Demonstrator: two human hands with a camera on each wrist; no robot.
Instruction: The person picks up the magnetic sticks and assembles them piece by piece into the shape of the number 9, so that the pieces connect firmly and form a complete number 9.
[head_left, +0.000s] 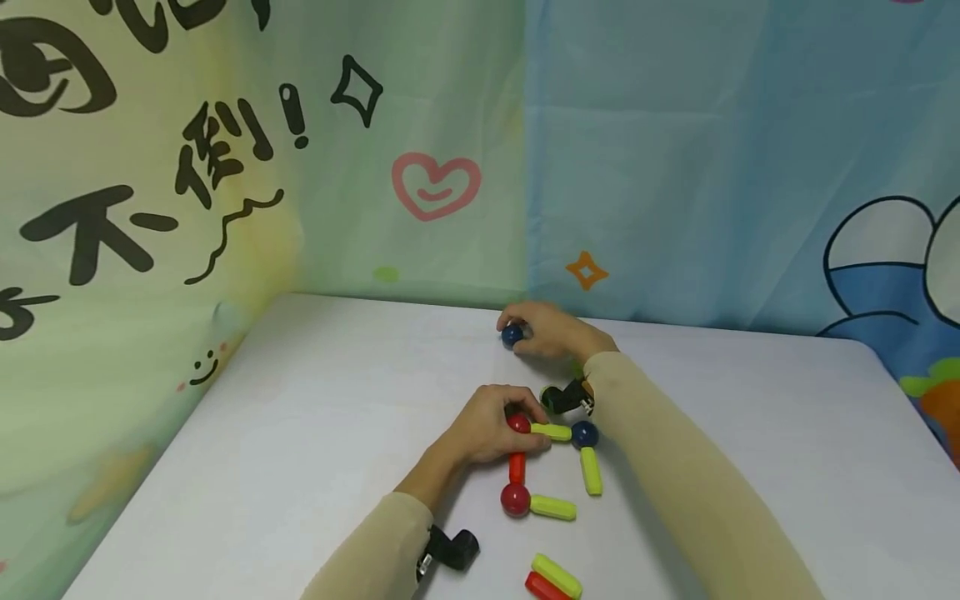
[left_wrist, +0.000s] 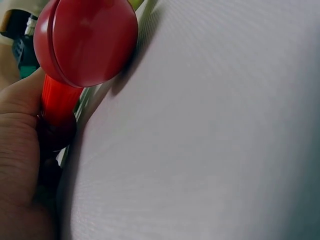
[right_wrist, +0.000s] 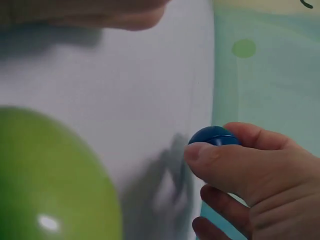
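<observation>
Lying nearest you, a loose yellow rod (head_left: 558, 573) and a loose red rod (head_left: 543, 588) rest side by side on the white table (head_left: 322, 400). Beyond them, a near red ball (head_left: 515, 500) meets a joining red rod (head_left: 517, 468) that leads to the far red ball (head_left: 517, 422), gripped in your left hand (head_left: 489, 425). At the table's back, your right hand (head_left: 553, 331) pinches a blue ball (head_left: 512, 336) between thumb and finger. You appear to be fetching that ball while bracing the joined pieces; the next move seems to call for a firm pinch and a return path that jostles nothing.
</observation>
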